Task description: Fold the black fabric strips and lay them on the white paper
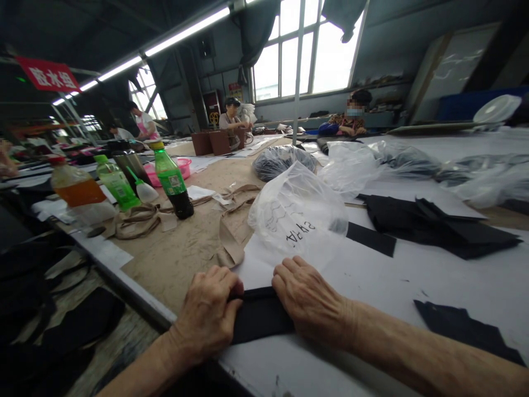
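Note:
A black piece of fabric (264, 318) lies at the near edge of the work table, between my two hands. Its far edge looks folded over. My left hand (209, 309) pinches the left end, thumb against fingers. At the right end, my right hand (308, 295) has its fingers curled down onto the far edge; what is under the palm is hidden. Just beyond my hands sits a clear plastic bag (300, 212) with black printing. A black strip (372, 238) sticks out from beside the bag.
Dark folded pieces (433, 223) and a black scrap (467, 328) lie to the right on white paper. Beige straps (138, 220), a green bottle (170, 179) and an orange-filled bottle (76, 184) stand or lie left. Co-workers sit across the table, behind bagged bundles (283, 162).

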`<state>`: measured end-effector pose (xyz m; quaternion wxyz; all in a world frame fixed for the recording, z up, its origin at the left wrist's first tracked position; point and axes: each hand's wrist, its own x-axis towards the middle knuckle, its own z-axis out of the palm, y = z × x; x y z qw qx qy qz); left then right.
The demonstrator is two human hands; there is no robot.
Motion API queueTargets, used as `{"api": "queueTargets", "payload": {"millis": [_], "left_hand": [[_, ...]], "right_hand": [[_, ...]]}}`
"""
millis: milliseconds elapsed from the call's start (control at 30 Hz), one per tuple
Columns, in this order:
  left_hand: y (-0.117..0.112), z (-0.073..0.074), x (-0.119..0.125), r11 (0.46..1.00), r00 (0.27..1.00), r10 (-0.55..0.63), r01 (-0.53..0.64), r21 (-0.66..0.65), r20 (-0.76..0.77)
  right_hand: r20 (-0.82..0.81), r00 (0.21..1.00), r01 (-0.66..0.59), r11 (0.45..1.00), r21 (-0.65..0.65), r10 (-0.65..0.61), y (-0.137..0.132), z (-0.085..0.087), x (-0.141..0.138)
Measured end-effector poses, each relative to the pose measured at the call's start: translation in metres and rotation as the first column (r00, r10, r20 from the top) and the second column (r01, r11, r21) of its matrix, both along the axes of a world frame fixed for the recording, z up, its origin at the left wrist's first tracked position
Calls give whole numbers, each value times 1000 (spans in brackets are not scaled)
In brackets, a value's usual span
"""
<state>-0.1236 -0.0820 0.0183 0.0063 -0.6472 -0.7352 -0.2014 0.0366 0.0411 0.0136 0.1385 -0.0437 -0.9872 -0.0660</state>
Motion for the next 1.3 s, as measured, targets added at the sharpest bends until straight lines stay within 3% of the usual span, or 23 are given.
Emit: {"api": "queueTargets", "payload": {"millis": [167, 367, 533, 700, 833, 1000, 1300], "left_hand": [[4, 7, 1, 999, 1000, 7, -8, -51, -22], [2, 7, 5, 998, 991, -56, 55, -9, -120], [-4, -1, 9, 973, 954, -148, 188, 137, -260], [-12, -6, 12, 872, 889, -189, 347, 345, -416], [-10, -8, 7, 898, 934, -129, 253, 361, -334], [1, -7, -2, 976, 964, -58, 110, 189, -260], [12, 1, -2, 996, 968, 46, -26, 84, -246]], "right_hand": [[-11, 997, 72, 997, -29, -72, 2, -4, 1], [20, 997, 80, 993, -86, -79, 1, 3, 2], [53, 998, 39, 989, -142, -32, 1, 5, 4], [0, 998, 62, 981, -183, -63, 0, 2, 2], [63, 987, 156, 965, -213, -146, 2, 4, -3], [118, 973, 223, 948, -228, -200, 5, 6, -7], [102, 976, 210, 955, -210, -192, 3, 6, -8]]}}
